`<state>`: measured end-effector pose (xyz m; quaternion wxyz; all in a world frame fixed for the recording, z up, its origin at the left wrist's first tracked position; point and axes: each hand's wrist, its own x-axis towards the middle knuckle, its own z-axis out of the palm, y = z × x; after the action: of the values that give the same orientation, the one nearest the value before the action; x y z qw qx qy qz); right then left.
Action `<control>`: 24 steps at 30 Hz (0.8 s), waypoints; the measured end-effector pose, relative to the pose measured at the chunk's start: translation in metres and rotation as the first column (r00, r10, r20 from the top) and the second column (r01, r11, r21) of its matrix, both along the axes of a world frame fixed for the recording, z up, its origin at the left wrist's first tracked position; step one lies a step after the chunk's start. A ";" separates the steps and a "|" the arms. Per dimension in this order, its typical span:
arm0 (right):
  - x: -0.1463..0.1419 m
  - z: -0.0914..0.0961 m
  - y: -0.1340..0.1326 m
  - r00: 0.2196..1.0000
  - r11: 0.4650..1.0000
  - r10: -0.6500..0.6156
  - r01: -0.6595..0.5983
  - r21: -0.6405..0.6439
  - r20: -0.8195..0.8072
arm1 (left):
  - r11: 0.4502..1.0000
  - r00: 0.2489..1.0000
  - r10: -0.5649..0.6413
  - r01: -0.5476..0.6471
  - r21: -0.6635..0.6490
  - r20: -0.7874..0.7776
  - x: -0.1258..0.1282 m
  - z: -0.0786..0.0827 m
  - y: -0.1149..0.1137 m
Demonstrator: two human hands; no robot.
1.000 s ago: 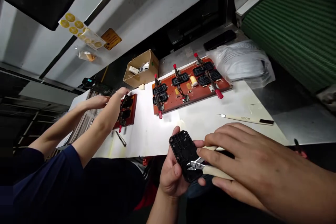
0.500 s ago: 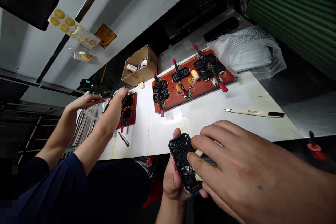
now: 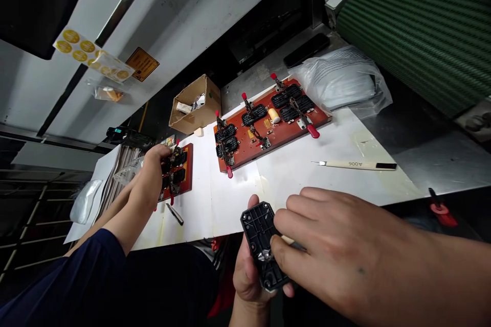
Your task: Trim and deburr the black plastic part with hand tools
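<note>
My left hand (image 3: 249,271) grips a black ribbed plastic part (image 3: 262,242) from below, just off the near edge of the white table (image 3: 307,163). My right hand (image 3: 326,245) is closed round small cutters with pale handles; their metal jaws (image 3: 265,254) rest on the middle of the part. Most of the cutters lie hidden under my fingers.
A red-brown clamp fixture (image 3: 268,122) with black parts and red-tipped levers lies at the table's middle. A pale-handled knife (image 3: 355,164) lies to its right, a plastic bag (image 3: 337,79) behind. On the left a co-worker's hands (image 3: 151,179) touch a smaller fixture (image 3: 176,171). A cardboard box (image 3: 195,104) stands at the back.
My right hand slid left over the black part, so the cutter jaws now sit on its middle. The co-worker's hands dropped onto the small fixture.
</note>
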<state>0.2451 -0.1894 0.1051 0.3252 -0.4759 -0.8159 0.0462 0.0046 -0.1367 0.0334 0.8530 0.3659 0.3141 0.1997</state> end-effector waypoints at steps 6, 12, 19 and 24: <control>0.011 -0.035 -0.006 0.999 0.997 -0.038 0.039 -0.070 0.003 | 0.989 0.991 0.017 0.004 -0.147 0.136 0.015 -0.017 0.000; 0.061 -0.088 -0.015 0.971 0.959 -0.238 0.241 -0.150 0.033 | 0.971 0.987 0.163 -0.157 -0.182 0.016 -0.004 -0.023 0.019; 0.159 -0.160 0.007 0.783 0.766 -0.522 0.605 -0.217 0.339 | 0.964 0.962 0.233 -0.248 -0.097 -0.141 -0.011 -0.010 0.033; 0.122 -0.152 0.001 0.812 0.779 -0.467 0.565 -0.272 0.350 | 0.976 0.945 0.200 -0.215 -0.029 -0.257 -0.008 -0.024 0.027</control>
<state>0.3675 -0.1883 -0.0470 0.1202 -0.7360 -0.6650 0.0412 -0.0029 -0.1101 0.0098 0.7902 0.3287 0.4627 0.2311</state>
